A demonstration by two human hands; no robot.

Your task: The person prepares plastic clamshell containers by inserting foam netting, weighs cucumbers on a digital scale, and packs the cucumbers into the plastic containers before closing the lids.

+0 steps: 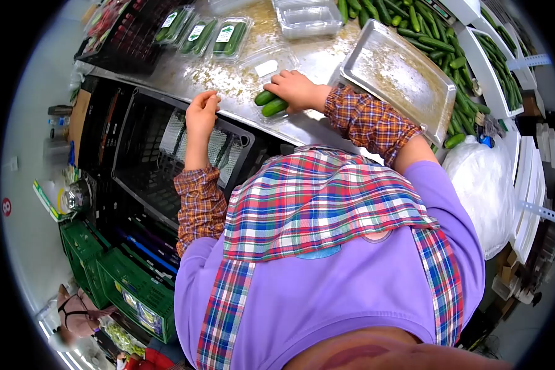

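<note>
My right hand [295, 90] is closed over the ends of two short cucumbers [274, 106] at the near edge of the metal table [185, 68]. Just beyond it lies an open clear plastic tray [277, 58] with a white label. Over the table's near edge, left of the cucumbers, is my left hand [201, 115], its fingers bent together; whether anything small is between them cannot be made out. Three labelled clear packs of cucumbers [230, 38] lie in a row at the upper left of the table.
Stacked clear containers [307, 17] stand at the back. A metal tray [401, 77] lies at the right beside a large pile of cucumbers [435, 37]. Below the left hand is a black crate [148, 179]; green crates [132, 290] stand lower left, near other people.
</note>
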